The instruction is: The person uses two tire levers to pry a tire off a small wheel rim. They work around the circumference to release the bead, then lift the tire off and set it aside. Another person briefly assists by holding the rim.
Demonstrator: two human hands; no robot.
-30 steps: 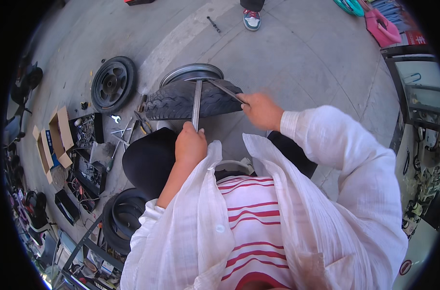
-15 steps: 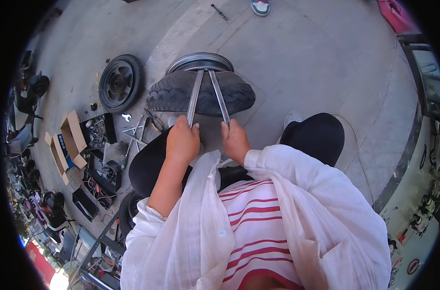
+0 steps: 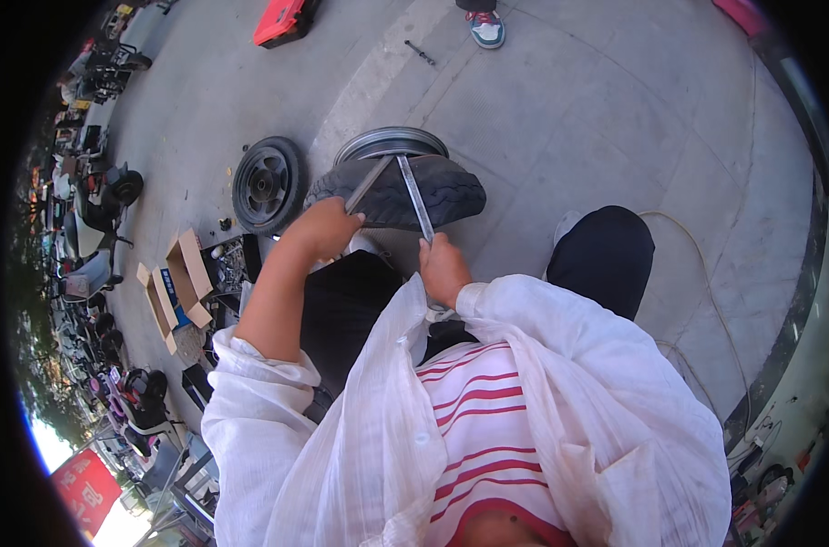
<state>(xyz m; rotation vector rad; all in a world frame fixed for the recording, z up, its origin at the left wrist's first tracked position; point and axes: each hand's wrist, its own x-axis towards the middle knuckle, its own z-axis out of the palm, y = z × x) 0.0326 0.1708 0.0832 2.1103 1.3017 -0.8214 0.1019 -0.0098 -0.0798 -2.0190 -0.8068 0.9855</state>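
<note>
Since half a second ago the left hand [image 3: 321, 228] has swung its tyre lever [image 3: 369, 184] outward, away from the right hand [image 3: 444, 269], which is clamped on the other lever [image 3: 414, 196]. Both levers dig under the black tyre [image 3: 396, 191] on its rim [image 3: 389, 143], just beyond the knees; a lever could slip and spring back.

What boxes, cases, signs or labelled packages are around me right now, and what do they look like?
Open cardboard box: on the ground at left, brown flaps, blue panel inside.
Red case: top of view, flat, rectangular.
Red banner: lower left, partly cut off.
No screens visible.
</note>
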